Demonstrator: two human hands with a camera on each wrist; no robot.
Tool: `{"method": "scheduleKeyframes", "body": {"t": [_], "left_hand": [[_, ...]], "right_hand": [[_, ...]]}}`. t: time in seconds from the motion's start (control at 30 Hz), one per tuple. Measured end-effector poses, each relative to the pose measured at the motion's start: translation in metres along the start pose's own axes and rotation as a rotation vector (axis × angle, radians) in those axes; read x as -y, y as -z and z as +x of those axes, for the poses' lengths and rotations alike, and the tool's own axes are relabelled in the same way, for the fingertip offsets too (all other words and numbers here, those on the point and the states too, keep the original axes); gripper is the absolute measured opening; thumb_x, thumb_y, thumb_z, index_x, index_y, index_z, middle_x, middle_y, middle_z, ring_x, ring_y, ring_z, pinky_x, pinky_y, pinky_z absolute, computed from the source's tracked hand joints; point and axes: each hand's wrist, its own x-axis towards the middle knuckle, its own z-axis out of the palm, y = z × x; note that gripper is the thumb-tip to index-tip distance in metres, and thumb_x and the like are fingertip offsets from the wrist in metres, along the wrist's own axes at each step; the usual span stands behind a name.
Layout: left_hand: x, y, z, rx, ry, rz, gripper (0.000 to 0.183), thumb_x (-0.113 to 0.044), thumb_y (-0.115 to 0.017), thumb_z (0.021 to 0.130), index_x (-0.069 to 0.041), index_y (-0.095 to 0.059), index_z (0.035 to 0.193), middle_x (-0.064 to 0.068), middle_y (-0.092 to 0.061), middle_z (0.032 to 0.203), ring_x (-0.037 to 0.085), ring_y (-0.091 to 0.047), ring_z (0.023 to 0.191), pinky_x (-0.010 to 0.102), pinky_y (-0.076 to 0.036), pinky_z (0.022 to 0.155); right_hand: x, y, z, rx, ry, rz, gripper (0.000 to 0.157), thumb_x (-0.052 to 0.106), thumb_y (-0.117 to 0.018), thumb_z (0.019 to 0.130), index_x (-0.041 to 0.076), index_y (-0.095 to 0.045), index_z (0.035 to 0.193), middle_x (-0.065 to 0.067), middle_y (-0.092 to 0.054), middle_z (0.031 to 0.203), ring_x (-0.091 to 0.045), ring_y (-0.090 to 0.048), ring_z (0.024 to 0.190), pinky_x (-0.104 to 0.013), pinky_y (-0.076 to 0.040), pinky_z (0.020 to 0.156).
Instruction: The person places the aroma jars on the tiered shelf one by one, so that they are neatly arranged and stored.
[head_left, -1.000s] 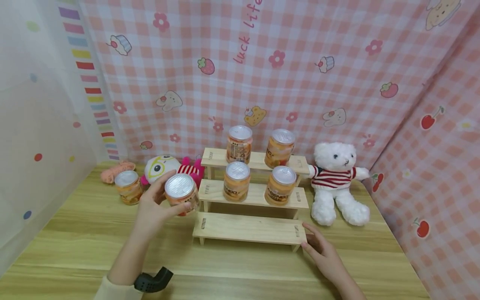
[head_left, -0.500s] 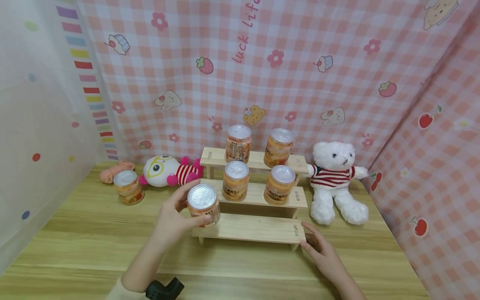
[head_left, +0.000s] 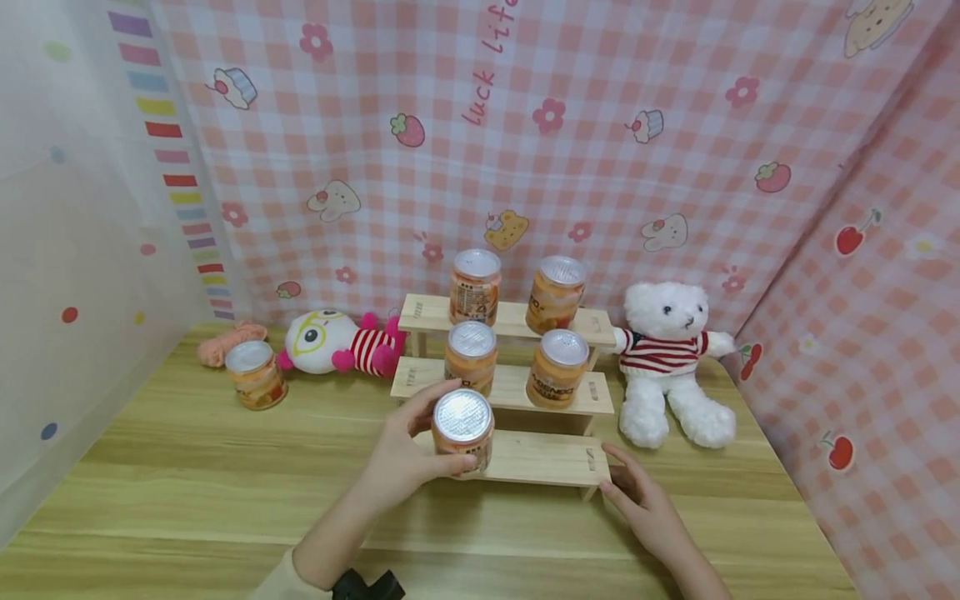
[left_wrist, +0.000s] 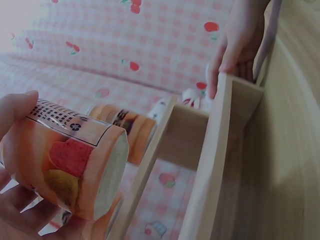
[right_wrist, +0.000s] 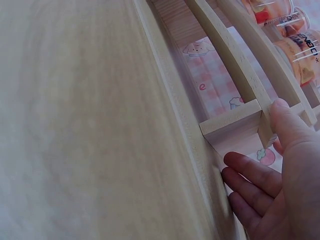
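Observation:
My left hand (head_left: 408, 454) grips an orange-labelled fruit can (head_left: 462, 429) with a silver foil lid, thumb in front and fingers behind. It hangs upright over the lowest step of a three-step wooden stand (head_left: 543, 457). In the left wrist view, the can's pale base (left_wrist: 114, 175) shows below the label. My right hand (head_left: 647, 508) holds the right end of that lowest step between thumb and index finger. Its other fingers (right_wrist: 255, 175) reach out loosely under the step in the right wrist view. Similar cans stand in pairs on the middle step (head_left: 555, 371) and the top step (head_left: 555, 296).
Another can (head_left: 257, 377) stands on the wooden table (head_left: 187, 492) at the left, before a pink knitted bundle (head_left: 231, 342). A pink-and-white plush toy (head_left: 341, 343) lies behind the stand's left side. A white teddy bear (head_left: 667, 367) sits to the right. Checked cloth (head_left: 450, 183) hangs behind.
My left hand has carried the can rightward, from beside the plush toy to over the lowest step's left part. My right hand stays at the step's right end.

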Motion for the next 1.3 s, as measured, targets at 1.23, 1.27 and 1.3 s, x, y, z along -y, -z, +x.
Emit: {"method": "scheduleKeyframes", "body": {"t": [1.23,1.27,1.3], "left_hand": [[0.029,-0.096,0.031,0.073,-0.032,-0.005,0.077,-0.014,-0.09,0.065,-0.019,-0.055,0.133,-0.004,-0.063,0.113,0.015,-0.058,0.1,0.036,-0.046,0.088],[0.03,-0.097,0.031,0.07,-0.033,-0.001,0.077,-0.014,-0.09,0.065,-0.019,-0.055,0.133,-0.003,-0.063,0.113,0.015,-0.058,0.1,0.035,-0.046,0.087],[0.031,-0.098,0.031,0.066,-0.034,0.004,0.077,-0.014,-0.09,0.065,-0.018,-0.055,0.133,-0.002,-0.064,0.113,0.015,-0.058,0.1,0.035,-0.046,0.087]], "right_hand": [[-0.003,-0.001,0.0,-0.015,0.038,-0.006,0.05,0.007,-0.061,0.094,0.006,-0.044,0.141,-0.014,-0.066,0.109,-0.011,-0.061,0.1,-0.018,-0.046,0.084],[-0.003,-0.001,0.0,-0.014,0.041,-0.005,0.05,0.006,-0.061,0.094,0.006,-0.044,0.141,-0.015,-0.066,0.109,-0.01,-0.061,0.1,-0.018,-0.046,0.083],[-0.003,-0.002,0.0,-0.014,0.044,-0.004,0.05,0.006,-0.061,0.094,0.005,-0.044,0.141,-0.015,-0.066,0.108,-0.01,-0.061,0.1,-0.017,-0.046,0.083]]}}
